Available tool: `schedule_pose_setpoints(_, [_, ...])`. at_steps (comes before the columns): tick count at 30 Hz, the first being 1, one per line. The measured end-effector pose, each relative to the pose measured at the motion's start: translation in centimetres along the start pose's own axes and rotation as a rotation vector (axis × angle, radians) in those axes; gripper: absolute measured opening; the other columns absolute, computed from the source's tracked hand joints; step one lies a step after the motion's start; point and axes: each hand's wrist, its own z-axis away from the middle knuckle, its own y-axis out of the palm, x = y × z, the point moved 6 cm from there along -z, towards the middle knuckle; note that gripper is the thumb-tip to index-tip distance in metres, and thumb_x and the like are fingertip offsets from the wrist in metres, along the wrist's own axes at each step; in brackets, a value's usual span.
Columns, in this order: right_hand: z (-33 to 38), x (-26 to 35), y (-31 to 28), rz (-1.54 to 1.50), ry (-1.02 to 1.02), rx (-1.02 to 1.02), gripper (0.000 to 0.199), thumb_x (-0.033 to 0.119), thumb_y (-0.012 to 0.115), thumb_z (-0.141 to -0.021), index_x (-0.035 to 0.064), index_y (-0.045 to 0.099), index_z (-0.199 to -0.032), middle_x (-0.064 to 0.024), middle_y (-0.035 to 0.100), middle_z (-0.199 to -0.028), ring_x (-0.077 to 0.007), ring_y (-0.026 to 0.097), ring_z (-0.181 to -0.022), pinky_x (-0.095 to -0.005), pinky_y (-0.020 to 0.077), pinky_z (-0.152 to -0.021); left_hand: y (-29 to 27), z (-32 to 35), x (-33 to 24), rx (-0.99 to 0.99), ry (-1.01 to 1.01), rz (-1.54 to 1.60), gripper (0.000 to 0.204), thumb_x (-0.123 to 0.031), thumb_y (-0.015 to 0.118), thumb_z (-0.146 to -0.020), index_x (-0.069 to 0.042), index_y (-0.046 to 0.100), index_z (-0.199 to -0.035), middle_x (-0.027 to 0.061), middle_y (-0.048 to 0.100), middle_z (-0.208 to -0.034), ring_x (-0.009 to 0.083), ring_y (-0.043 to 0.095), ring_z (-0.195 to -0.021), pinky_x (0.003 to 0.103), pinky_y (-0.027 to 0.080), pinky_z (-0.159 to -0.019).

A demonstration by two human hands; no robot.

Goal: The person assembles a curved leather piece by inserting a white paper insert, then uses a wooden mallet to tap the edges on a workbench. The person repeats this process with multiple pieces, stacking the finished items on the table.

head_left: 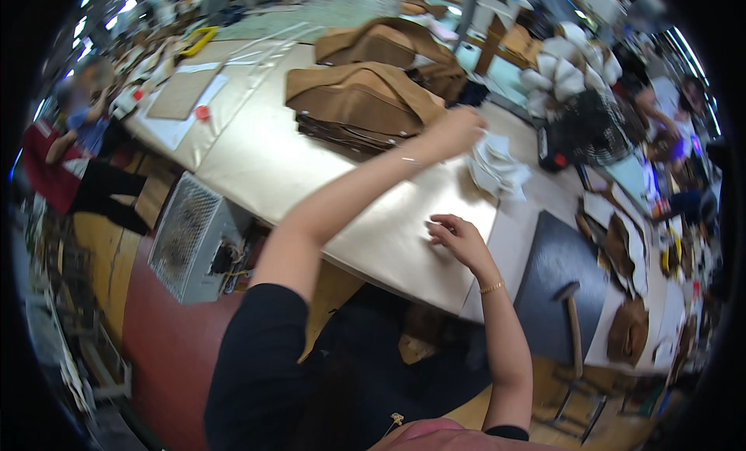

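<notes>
The left hand (pixel 458 128) is stretched far across the counter (pixel 264 163), closed on the white pieces (pixel 497 167). The right hand (pixel 454 235) is laid near, fingers loosely curled, holding nothing.

Short black sleeves, bare forearms, a thin gold bracelet (pixel 492 288) on the right wrist

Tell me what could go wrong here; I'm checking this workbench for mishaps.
The left hand reaches into the loose stack of white cut pieces near the cream table's edge; some might slide off. The outstretched forearm passes close to the piled tan fabric panels and could drag them. The right hand rests flat, bracing little.
</notes>
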Motion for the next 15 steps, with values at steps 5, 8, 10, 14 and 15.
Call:
schedule_pose_setpoints(5, [0.5,0.8,1.5,0.102,-0.131,-0.012,0.033,0.021,0.064,-0.095,-0.0033,0.065,-0.118,-0.0161,0.070,-0.096,-0.0208,0.072,-0.079,-0.0319,0.0549,-0.075,8.7,-5.2,4.4,0.083,0.000,-0.069,0.032,-0.027,0.064,-0.090,0.000,0.073,-0.103,0.0226,0.069,-0.105,0.0390,0.065,-0.100,0.045,0.051,-0.092])
schedule_pose_setpoints(8, [1.4,3.2,2.0,0.433,-0.232,0.015,0.032,0.018,0.065,-0.091,0.0003,0.068,-0.116,-0.0156,0.063,-0.102,-0.0282,0.068,-0.089,-0.0365,0.0539,-0.082,11.2,-7.3,4.2,0.244,-0.187,-0.156,0.044,-0.040,0.063,-0.091,0.001,0.074,-0.101,0.0235,0.070,-0.100,0.0396,0.067,-0.096,0.045,0.053,-0.088])
schedule_pose_setpoints(10, [1.5,3.2,1.9,0.433,-0.250,0.017,0.031,0.019,0.065,-0.091,0.0011,0.068,-0.117,-0.0153,0.063,-0.105,-0.0279,0.068,-0.087,-0.0370,0.0536,-0.082,12.2,-7.5,3.9,0.329,-0.349,-0.200,0.060,-0.057,0.067,-0.085,0.001,0.074,-0.101,0.0221,0.072,-0.099,0.0384,0.069,-0.094,0.044,0.055,-0.085])
schedule_pose_setpoints(14, [1.8,3.4,2.0,0.483,-0.275,0.050,0.030,0.021,0.065,-0.091,0.0017,0.067,-0.114,-0.0164,0.061,-0.106,-0.0310,0.066,-0.088,-0.0402,0.0526,-0.082,13.7,-8.0,3.0,0.475,-0.448,-0.237,0.066,-0.059,0.079,-0.072,-0.003,0.073,-0.106,0.0194,0.071,-0.109,0.0350,0.069,-0.102,0.043,0.054,-0.090])
schedule_pose_setpoints(15, [1.8,3.5,2.4,0.491,-0.288,0.064,0.029,0.021,0.065,-0.091,0.0015,0.067,-0.113,-0.0166,0.061,-0.105,-0.0317,0.066,-0.088,-0.0406,0.0525,-0.082,13.8,-8.5,3.7,0.514,-0.517,-0.245,0.067,-0.057,0.083,-0.069,-0.006,0.073,-0.111,0.0175,0.069,-0.115,0.0337,0.068,-0.106,0.042,0.054,-0.092])
